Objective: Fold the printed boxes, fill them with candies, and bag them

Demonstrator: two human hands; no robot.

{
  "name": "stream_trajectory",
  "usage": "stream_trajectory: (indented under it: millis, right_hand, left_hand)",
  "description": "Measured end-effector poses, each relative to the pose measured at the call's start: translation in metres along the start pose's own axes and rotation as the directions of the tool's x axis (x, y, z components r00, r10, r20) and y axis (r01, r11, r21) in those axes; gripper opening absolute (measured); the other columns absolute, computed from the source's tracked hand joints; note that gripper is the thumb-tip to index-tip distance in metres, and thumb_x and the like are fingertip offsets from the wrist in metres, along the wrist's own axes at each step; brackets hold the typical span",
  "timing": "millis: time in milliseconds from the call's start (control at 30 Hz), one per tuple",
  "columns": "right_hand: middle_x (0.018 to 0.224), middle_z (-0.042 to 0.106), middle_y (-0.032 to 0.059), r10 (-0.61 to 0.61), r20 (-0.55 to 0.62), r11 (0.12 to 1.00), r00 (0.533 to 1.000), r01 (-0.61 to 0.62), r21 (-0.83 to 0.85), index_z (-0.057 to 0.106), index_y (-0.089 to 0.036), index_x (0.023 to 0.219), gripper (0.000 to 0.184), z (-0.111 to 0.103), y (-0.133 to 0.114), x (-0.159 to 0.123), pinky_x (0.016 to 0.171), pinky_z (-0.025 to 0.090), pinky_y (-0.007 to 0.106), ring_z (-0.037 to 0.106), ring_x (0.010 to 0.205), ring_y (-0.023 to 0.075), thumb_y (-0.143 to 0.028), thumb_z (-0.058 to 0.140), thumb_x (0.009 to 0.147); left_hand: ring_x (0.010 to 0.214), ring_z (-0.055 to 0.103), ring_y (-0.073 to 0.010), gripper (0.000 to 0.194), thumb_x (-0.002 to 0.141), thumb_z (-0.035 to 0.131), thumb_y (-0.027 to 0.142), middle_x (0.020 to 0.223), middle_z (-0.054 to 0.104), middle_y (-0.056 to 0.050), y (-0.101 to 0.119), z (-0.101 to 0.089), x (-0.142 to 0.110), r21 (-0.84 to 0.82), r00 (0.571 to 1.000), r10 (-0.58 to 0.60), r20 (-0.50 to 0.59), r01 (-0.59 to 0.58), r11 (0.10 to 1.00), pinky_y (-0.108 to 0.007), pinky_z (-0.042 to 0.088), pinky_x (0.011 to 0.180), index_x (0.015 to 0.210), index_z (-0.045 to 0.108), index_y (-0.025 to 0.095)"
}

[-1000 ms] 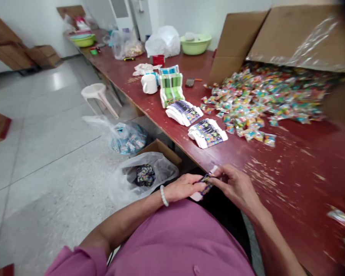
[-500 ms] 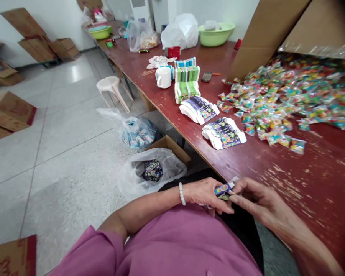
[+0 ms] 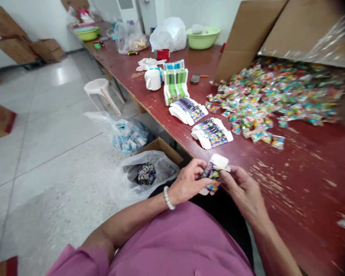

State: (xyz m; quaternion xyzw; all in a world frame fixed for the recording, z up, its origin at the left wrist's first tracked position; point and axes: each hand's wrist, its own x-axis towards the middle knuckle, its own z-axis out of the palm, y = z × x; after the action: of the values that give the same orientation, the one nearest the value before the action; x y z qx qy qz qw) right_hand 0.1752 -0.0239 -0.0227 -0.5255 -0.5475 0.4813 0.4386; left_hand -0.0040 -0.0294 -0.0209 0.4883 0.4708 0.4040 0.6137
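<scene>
Between my hands, over my lap at the table's edge, is a small printed carton [image 3: 213, 177], purple with coloured dots and white flaps. My left hand [image 3: 189, 179], with a pale bead bracelet on its wrist, grips the carton's left side between thumb and fingers. On the other side my right hand [image 3: 243, 189] pinches it near the upper flap. Just beyond lie two fanned stacks of matching flat cartons, a nearer stack [image 3: 212, 134] and a farther stack [image 3: 188, 111]. Whether anything is inside the held carton is hidden.
A heap of wrapped candies [image 3: 258, 103] spills from a big cardboard box [image 3: 238, 42] on the red table [image 3: 293, 165]. Green cartons [image 3: 175, 86] and a white mug [image 3: 153, 79] stand farther off. Below at left are an open plastic bag [image 3: 163, 168] and a stool [image 3: 99, 88].
The carton has risen and turned, so its printed face and white flap now show. Both hands have moved up and left in view, with the camera turned slightly right.
</scene>
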Motion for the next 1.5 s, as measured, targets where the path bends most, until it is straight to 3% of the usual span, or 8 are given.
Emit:
stream_trajectory:
  millis: [200,533,767,833,967,1067,1333,1500]
  right_hand:
    - [0.085,0.070,0.0008,0.016,-0.090,0.973,0.996,0.005,0.232,0.053,-0.025,0.121,0.048,0.023,-0.005,0.002,0.068,0.054,0.029,0.065,0.075,0.0173,-0.043,0.073,0.081]
    - [0.080,0.070,0.0015,0.090,0.042,0.954,0.995,-0.098,0.283,0.070,-0.018,0.081,0.025,0.013,-0.001,0.010,0.070,0.049,0.028,0.061,0.071,0.0148,-0.042,0.076,0.079]
    - [0.083,0.069,0.0024,-0.063,0.086,0.983,0.994,0.047,0.177,0.070,-0.020,0.092,0.023,0.006,-0.009,0.016,0.071,0.049,0.029,0.062,0.075,0.0160,-0.039,0.075,0.081]
    - [0.083,0.068,0.0041,-0.122,0.071,0.988,0.990,0.114,0.100,0.071,-0.019,0.083,0.019,0.006,-0.009,0.015,0.071,0.049,0.030,0.062,0.076,0.0168,-0.038,0.071,0.084]
    - [0.082,0.067,0.0036,-0.179,0.026,0.981,0.984,0.177,0.076,0.072,-0.021,0.089,0.017,0.007,-0.010,0.012,0.067,0.049,0.029,0.062,0.072,0.0164,-0.037,0.067,0.088]
    - [0.095,0.072,0.0060,-0.214,0.118,0.977,0.970,0.212,0.031,0.073,-0.022,0.091,0.018,0.007,-0.013,0.011,0.080,0.051,0.033,0.066,0.086,0.0195,-0.037,0.063,0.091]
    - [0.076,0.075,0.0047,0.095,0.157,0.958,0.983,-0.133,0.255,0.072,-0.016,0.085,0.028,0.007,-0.021,0.017,0.064,0.052,0.027,0.066,0.064,0.0152,-0.040,0.081,0.073]
    - [0.079,0.076,0.0056,0.144,0.133,0.923,0.981,-0.181,0.339,0.070,-0.015,0.075,0.026,0.011,-0.030,0.020,0.060,0.053,0.026,0.064,0.057,0.0128,-0.038,0.083,0.068]
  left_hand:
    - [0.067,0.061,-0.0105,0.064,0.082,0.068,0.025,0.086,0.063,0.002,0.006,-0.003,-0.005,-0.057,0.998,0.048,-0.041,-0.050,0.997,-0.020,0.046,0.062,0.139,0.039,0.026]
    - [0.067,0.059,-0.0121,0.030,0.083,0.071,0.034,0.081,0.064,0.001,0.016,-0.006,-0.003,-0.171,0.996,-0.069,0.059,0.078,0.982,-0.022,0.049,0.061,0.106,0.056,0.021]
    - [0.070,0.060,-0.0113,0.042,0.075,0.079,0.028,0.079,0.065,0.003,0.014,-0.005,0.002,-0.181,0.998,-0.006,-0.057,-0.004,0.983,-0.022,0.049,0.068,0.107,0.053,0.021]
    - [0.068,0.062,-0.0115,0.055,0.074,0.081,0.029,0.078,0.065,0.004,0.017,-0.006,0.001,-0.242,0.998,-0.058,-0.041,0.046,0.969,-0.022,0.050,0.067,0.117,0.047,0.024]
    - [0.070,0.069,-0.0190,0.052,0.086,0.064,0.053,0.086,0.070,-0.005,0.017,-0.007,0.001,-0.348,0.926,-0.266,0.268,0.350,0.870,-0.030,0.055,0.064,0.124,0.047,0.022]
    - [0.057,0.067,-0.0187,0.056,0.088,0.052,0.064,0.075,0.069,-0.005,0.011,-0.006,0.003,-0.375,0.895,-0.348,0.278,0.435,0.819,-0.031,0.055,0.056,0.122,0.052,0.019]
    - [0.044,0.059,-0.0146,0.073,0.084,0.038,0.078,0.064,0.065,-0.007,0.007,0.000,0.006,-0.179,0.937,-0.301,0.175,0.331,0.926,-0.026,0.049,0.042,0.085,0.065,0.011]
    - [0.045,0.060,-0.0146,0.073,0.089,0.036,0.073,0.064,0.066,-0.007,0.009,-0.005,0.005,-0.096,0.964,-0.178,0.198,0.200,0.975,-0.024,0.048,0.044,0.105,0.068,0.009]
